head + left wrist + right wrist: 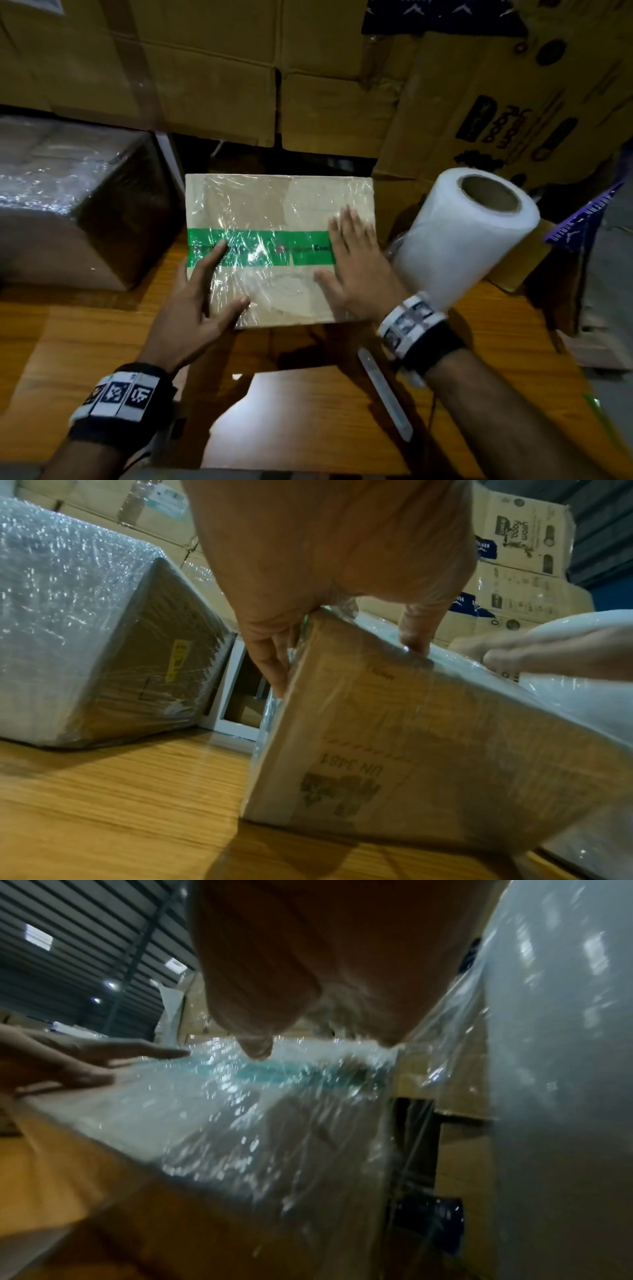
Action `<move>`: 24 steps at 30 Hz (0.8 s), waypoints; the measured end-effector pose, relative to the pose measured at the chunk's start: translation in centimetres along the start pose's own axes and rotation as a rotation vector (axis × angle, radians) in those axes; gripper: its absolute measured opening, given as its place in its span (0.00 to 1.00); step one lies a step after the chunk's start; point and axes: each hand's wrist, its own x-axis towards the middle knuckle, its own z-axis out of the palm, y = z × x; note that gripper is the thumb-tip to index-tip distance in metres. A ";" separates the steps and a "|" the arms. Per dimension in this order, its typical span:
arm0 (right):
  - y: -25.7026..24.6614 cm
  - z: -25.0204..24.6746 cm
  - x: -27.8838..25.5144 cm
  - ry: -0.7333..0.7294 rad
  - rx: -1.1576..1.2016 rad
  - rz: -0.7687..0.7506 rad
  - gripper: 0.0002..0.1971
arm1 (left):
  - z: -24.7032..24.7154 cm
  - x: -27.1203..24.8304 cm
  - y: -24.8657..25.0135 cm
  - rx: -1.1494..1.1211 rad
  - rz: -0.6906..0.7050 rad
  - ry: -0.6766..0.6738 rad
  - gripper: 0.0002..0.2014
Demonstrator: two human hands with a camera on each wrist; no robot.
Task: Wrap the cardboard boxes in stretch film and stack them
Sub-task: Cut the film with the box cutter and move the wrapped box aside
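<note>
A cardboard box [274,205] with a green tape band lies flat on the wooden table [85,342], its top covered in clear stretch film. My left hand [222,277] is at the box's near left corner, thumb on top and straight fingers [270,656] down the left side. My right hand [339,250] presses flat on the top right with fingers spread. The white stretch film roll [469,233] leans just right of the box. A sheet of film [428,1069] runs from the roll to the box [171,1123].
A bigger box wrapped in film [68,205] stands on the table to the left. Stacked cardboard cartons [222,68] wall off the back and right. A thin pale strip [385,394] lies on the table by my right wrist. A purple object [582,219] sits at the right.
</note>
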 end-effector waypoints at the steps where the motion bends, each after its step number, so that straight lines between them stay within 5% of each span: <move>1: -0.9 1.0 -0.5 -0.039 -0.027 -0.002 0.43 | 0.0 0.0 0.0 -0.001 0.002 0.004 0.45; 5: -4.4 3.2 -8.2 -0.179 0.114 -0.144 0.38 | -0.1 0.3 -0.2 -0.017 -0.006 0.002 0.45; 7: -4.3 2.2 -9.6 -0.109 0.276 -0.173 0.32 | -0.1 0.0 -0.2 -0.011 0.010 0.001 0.45; 10: -3.1 0.7 -6.0 0.182 0.283 -0.139 0.27 | 0.0 0.0 -0.2 -0.015 -0.001 -0.012 0.45; 13: -3.6 0.3 -0.5 0.103 0.105 0.011 0.39 | -0.2 0.3 0.0 -0.009 0.006 -0.009 0.46; 15: -4.5 1.7 0.0 0.034 0.087 0.047 0.38 | -0.4 0.5 0.0 -0.005 0.007 -0.002 0.46; 19: -4.8 3.4 -6.8 0.031 0.282 -0.162 0.34 | -0.5 1.1 -0.2 -0.020 0.037 0.015 0.46; 22: -2.4 2.4 -8.7 0.217 0.361 -0.107 0.26 | -0.3 0.7 -0.4 -0.025 0.035 0.007 0.46; 24: -1.2 1.1 -7.0 0.188 0.243 0.072 0.45 | -0.3 0.6 -0.4 -0.029 0.026 -0.009 0.47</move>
